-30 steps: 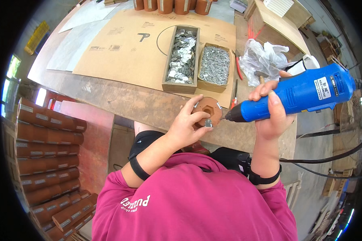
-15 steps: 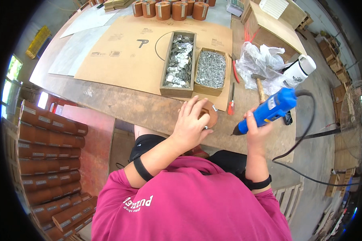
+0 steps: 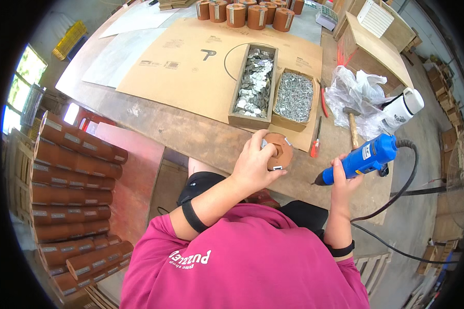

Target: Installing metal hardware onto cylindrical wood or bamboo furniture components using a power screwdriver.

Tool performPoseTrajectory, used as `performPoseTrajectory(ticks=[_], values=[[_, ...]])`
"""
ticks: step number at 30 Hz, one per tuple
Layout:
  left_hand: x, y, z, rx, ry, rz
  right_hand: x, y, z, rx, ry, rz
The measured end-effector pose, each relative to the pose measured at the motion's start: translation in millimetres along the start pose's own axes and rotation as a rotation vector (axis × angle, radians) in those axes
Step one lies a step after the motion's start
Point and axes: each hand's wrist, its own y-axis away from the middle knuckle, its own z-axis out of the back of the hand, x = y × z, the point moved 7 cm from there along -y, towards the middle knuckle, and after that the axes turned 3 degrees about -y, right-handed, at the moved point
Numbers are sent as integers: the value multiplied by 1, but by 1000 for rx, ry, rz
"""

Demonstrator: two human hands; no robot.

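My left hand [image 3: 253,166] is closed round the side of a short reddish-brown cylinder [image 3: 285,149] at the bench's near edge. A hole shows in the middle of its top face, and small metal plates sit at its rim. My right hand [image 3: 343,181] grips a blue corded electric screwdriver [image 3: 368,156], whose dark tip points left and down, apart from the cylinder. Just beyond my left hand stand a wooden box [image 3: 249,122] of flat metal pieces and a cardboard box [image 3: 290,123] of screws.
A red-handled screwdriver [image 3: 315,149], a hammer [image 3: 353,129], a plastic bag [image 3: 353,95] and a white flask [image 3: 403,109] lie to the right. Similar cylinders [image 3: 235,15] stand at the back; long brown rolls [image 3: 72,185] are stacked at left. The power cord [image 3: 413,175] hangs right.
The whole view has shifted, so things appear farther right. More of the cylinder's top now shows beside my left hand. The electric screwdriver stays in my right hand, away from it.
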Motion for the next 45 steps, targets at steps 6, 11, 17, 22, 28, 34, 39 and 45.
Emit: performPoseTrajectory(ticks=[6, 11, 17, 22, 28, 34, 39, 45], values=[[-1, -16, -5, 170, 197, -196, 2, 6, -2, 2, -25, -59], [3, -30, -6, 216, 173, -252, 6, 8, -1, -16, -33, -18], [5, -47, 13, 177, 206, -247, 5, 6, 3, -18, -38, -2], [76, -106, 31, 26, -255, 50, 5, 4, 4, -50, -27, -59], [102, -130, 2, 377, -877, 4, 7, 10, 4, -32, 7, -30], [102, -132, 3, 384, -846, 119, 12, 12, -5, 13, -45, -60], [102, -130, 15, 243, -639, 134, 9, 9, -2, 24, -7, 30], [25, -87, 31, 277, 289, 92, 5, 7, 1, -6, -30, -22]])
